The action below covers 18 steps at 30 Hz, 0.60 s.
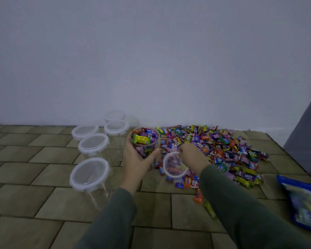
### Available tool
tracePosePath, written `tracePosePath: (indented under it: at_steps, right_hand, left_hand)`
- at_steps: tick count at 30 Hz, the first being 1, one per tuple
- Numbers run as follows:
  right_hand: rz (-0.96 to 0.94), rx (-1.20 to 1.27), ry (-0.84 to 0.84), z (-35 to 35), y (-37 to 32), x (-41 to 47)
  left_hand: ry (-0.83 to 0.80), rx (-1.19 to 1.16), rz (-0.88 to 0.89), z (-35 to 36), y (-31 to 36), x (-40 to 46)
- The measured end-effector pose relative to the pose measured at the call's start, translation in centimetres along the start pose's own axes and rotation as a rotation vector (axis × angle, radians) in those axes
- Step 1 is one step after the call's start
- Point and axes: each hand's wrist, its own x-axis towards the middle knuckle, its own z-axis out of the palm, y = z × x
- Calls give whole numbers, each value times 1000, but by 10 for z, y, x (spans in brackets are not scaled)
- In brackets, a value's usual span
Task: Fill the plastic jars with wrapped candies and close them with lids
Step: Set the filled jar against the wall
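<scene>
The left hand (136,157) grips an open jar (145,141), fingers and thumb curled round its clear wall just below the rim. The jar stands upright on the floor (43,200) and is filled with candies nearly to the top (a yellow-green wrapper lies uppermost). The right hand (192,155) pinches the far rim of a lid (174,165) and holds it tilted, just right of the jar and above the near edge of the candy pile (223,150); wrappers show through its clear middle. Both arms wear dark green sleeves (241,209).

The pile spreads over the floor to the right of the jar, reaching back to the wall (151,60), with a few stray candies nearer the person. Left of the filled jar stand five more jars (89,174), clear and with their lids on; they look empty. A blue bag (302,203) lies flat at the right edge, apart from the pile.
</scene>
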Motion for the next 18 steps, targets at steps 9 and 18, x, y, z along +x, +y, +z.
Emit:
tracePosePath:
  at_steps: [9, 18]
  right_hand:
    - [-21, 88, -41, 11, -20, 69]
    - [-37, 227, -130, 43, -30, 142]
  left_hand:
    - [29, 65, -51, 32, -7, 70]
    - [73, 79, -101, 63, -42, 140]
